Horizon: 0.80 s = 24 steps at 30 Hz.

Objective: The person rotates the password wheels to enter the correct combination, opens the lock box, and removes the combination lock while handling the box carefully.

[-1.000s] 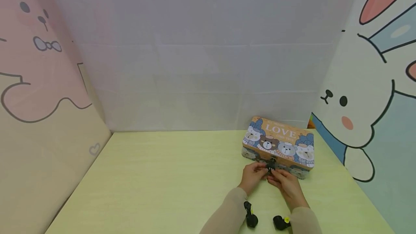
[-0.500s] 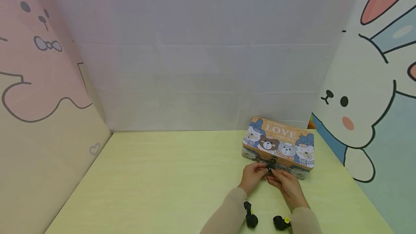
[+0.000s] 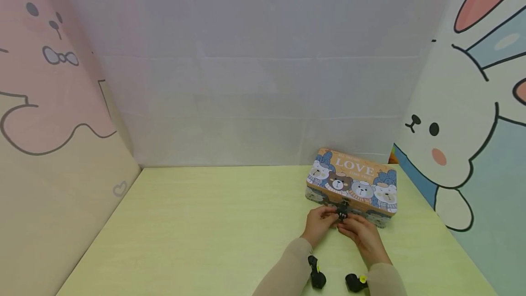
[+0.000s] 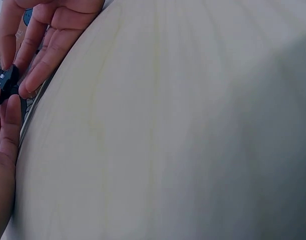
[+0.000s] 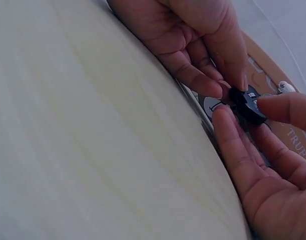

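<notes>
A tin box with cartoon bears and the word LOVE stands closed at the right of the table. At its front, by the latch, is a small black combination padlock with white marks on its dials. My left hand pinches the padlock from the left. From the right, fingertips of my right hand grip it too. Close up, the padlock sits between the fingertips of both hands in the right wrist view. Only its end shows at the edge of the left wrist view. Whether its shackle runs through the latch is hidden.
The pale yellow table extends to the left. A white backdrop rises behind the box, and a panel with a cartoon rabbit borders the right side. Black wrist devices sit by both sleeves.
The padlock's marked face now shows more clearly, and my right fingertips have shifted slightly away from its face. The box and my left hand stay in place.
</notes>
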Available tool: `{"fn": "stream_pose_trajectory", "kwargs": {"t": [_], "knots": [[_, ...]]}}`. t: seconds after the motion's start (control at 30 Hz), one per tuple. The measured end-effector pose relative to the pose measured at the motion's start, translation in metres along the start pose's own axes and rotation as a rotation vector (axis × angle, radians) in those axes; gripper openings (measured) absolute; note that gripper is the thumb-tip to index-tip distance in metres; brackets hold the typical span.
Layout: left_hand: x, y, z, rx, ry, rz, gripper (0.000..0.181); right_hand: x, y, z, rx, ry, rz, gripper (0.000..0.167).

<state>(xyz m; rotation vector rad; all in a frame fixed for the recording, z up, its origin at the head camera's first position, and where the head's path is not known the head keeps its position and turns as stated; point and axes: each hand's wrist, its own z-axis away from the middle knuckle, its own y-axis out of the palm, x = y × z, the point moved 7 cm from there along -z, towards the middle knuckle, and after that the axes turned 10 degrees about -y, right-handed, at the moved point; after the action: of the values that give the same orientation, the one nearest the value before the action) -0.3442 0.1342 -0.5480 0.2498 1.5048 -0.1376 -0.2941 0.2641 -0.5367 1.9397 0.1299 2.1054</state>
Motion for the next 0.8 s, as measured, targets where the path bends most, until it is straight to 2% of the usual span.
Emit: {"fn": "stream_pose_trajectory", "kwargs": {"t": [0.23,0.53,0.8], "knots": [[-0.0016,-0.0006,0.0021,0.010,0.002,0.000,0.019,-0.0019,-0.0009,-0.0022,-0.022,-0.004,-0.013,0.045],[-0.0018,-0.0004,0.0014,0.001,0.002,-0.004,0.018,-0.0037,-0.0016,-0.0035,-0.018,-0.001,0.001,0.046],[-0.0008,-0.0006,0.0014,-0.001,0.001,-0.014,0.018,-0.0035,-0.0026,-0.0025,-0.029,0.011,-0.021,0.023]]}}
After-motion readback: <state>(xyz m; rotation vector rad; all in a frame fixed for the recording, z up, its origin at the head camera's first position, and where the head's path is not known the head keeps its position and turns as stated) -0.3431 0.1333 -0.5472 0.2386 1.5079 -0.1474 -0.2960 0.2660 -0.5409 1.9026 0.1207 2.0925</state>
